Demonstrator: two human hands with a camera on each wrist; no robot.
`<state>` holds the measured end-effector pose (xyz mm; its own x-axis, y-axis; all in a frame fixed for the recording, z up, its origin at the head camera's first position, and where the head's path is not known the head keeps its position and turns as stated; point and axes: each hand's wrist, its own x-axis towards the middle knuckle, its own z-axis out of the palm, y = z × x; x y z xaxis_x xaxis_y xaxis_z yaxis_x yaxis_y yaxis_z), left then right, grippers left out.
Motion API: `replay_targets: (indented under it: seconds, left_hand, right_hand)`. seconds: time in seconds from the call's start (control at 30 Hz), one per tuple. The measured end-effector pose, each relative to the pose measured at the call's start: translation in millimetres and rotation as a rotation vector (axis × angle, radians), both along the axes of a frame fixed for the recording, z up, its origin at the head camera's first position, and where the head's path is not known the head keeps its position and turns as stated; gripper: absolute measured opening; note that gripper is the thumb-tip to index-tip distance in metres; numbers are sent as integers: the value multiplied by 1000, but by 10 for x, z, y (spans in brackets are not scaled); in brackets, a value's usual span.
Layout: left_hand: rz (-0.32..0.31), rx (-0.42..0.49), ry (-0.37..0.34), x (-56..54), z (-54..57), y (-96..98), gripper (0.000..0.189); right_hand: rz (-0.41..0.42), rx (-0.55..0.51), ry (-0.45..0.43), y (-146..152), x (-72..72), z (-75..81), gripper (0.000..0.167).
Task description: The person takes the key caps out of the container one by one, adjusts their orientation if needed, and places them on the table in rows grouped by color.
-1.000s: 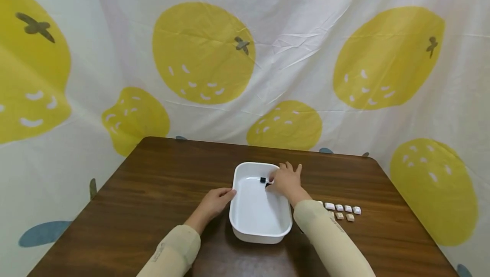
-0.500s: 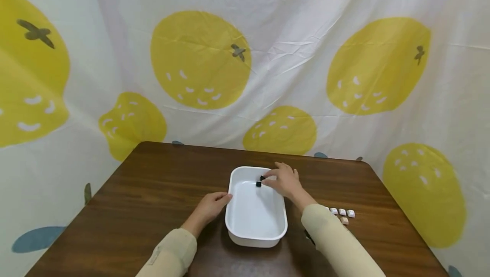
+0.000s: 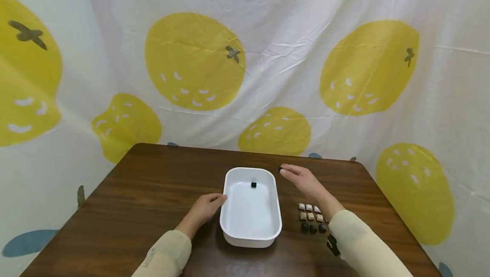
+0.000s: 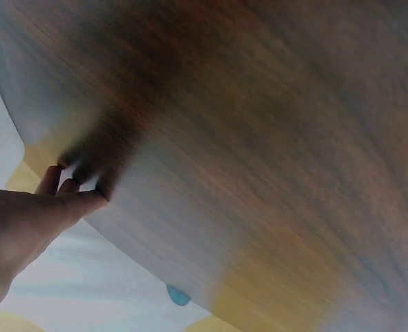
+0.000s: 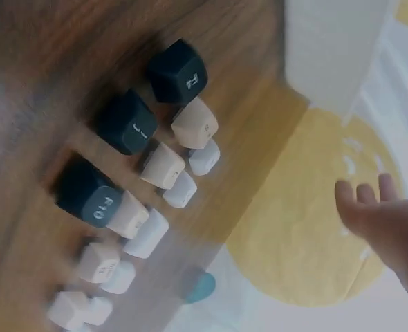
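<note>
A white rectangular tray (image 3: 250, 215) stands mid-table with one black keycap (image 3: 254, 185) near its far end. My left hand (image 3: 204, 209) holds the tray's left rim, the thumb over the edge. Past the tray's far right corner, my right hand (image 3: 306, 182) pinches a small black keycap (image 3: 281, 168), mostly covered by the fingertips. To the right of the tray lie rows of white keycaps (image 3: 309, 207), beige keycaps (image 3: 311, 216) and black keycaps (image 3: 313, 229). The right wrist view shows lettered black keycaps (image 5: 126, 123) close up; the pinched one is out of sight there.
All of this rests on a dark wooden table (image 3: 172, 170). Behind it hangs a white cloth (image 3: 268, 68) with a lemon print. The right forearm hides the right end of the keycap rows in the head view.
My right hand has taken a black keycap out of the tray and moved right, beyond the rim. The keycap rows are less covered by the arm. My left hand stays at the rim.
</note>
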<state>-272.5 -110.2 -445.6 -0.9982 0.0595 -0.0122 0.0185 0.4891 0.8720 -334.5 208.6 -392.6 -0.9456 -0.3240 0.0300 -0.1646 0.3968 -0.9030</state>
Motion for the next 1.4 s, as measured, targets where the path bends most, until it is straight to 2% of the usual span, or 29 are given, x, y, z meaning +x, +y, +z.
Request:
replay_targets:
  seconds: [0.07,0.17,0.27,0.33,0.4,0.47,0.63,0.77,0.87,0.97,1.1,1.27,1.4]
  left_hand:
    - [-4,-4,10,2,5,-5,39]
    - [-1,-4,8,-12,9,-13,39]
    - [-3,-6,7,-24,21,-28,39]
    - [1,-1,-1,-30,32,-32,40]
    - [1,-3,-6,-27,40,-34,41]
    - [3,2,-17,-22,29,-32,40]
    - [13,7,-39,-28,6,-26,38]
    - [13,1,-43,-48,21,-28,39]
    - [10,-2,-41,-51,38,-38,39]
    - [9,-10,-37,-45,43,-50,40]
    - [4,-11,-31,-28,55,-63,42]
    - [-7,-25,-15,-16,64,-61,48]
    - [10,8,-49,-33,57,-45,43]
  right_hand:
    - [5,-117,-50,76,49,48,57]
    - [11,-202,-75,171,122,116,56]
    - [9,-207,-70,253,174,161,54]
    - [-3,-172,-61,312,203,179,54]
    - [-2,-114,-49,378,233,182,54]
    - [8,-1,9,447,277,176,53]
    - [50,442,216,633,473,155,33]
    - [92,769,250,803,637,114,18]
    - [98,944,247,945,743,25,17]
    - [86,1011,248,1090,828,-115,19]
    - [89,1017,302,1220,909,-328,21]
    - [65,1014,420,1284,979,-503,31]
    - [19,1005,532,1306,1018,-560,30]
